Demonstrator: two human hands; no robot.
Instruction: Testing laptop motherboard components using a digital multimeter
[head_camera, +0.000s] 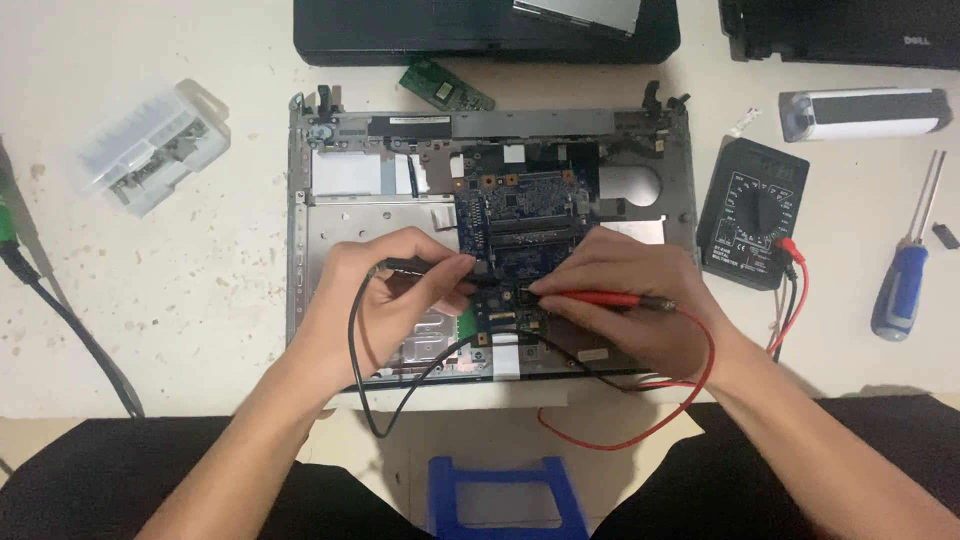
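1. Nearest, a blue stool shows between the person's dark-clad knees, just below the desk edge.
2. The red lead and black lead loop down over that front edge.
3. The left hand has its grip closed around the black probe, tip pointing right onto the board.
4. The right hand has its grip closed around the red probe, tip pointing left. The two tips sit near each other at the board's lower part.
5. The board lies in the opened laptop base, whose front rim lies right at the desk edge; both wrists cross it.
6. Right of the base, just beside its rim, the black meter lies flat with the leads plugged in.
7. Farther right, a blue screwdriver has bare desk around it.
8. Left, well apart from the base, a clear box sits with open desk between, and a black cable runs by the left edge.
9. Farthest, a small green card, a black laptop and a white-and-grey block crowd the back.
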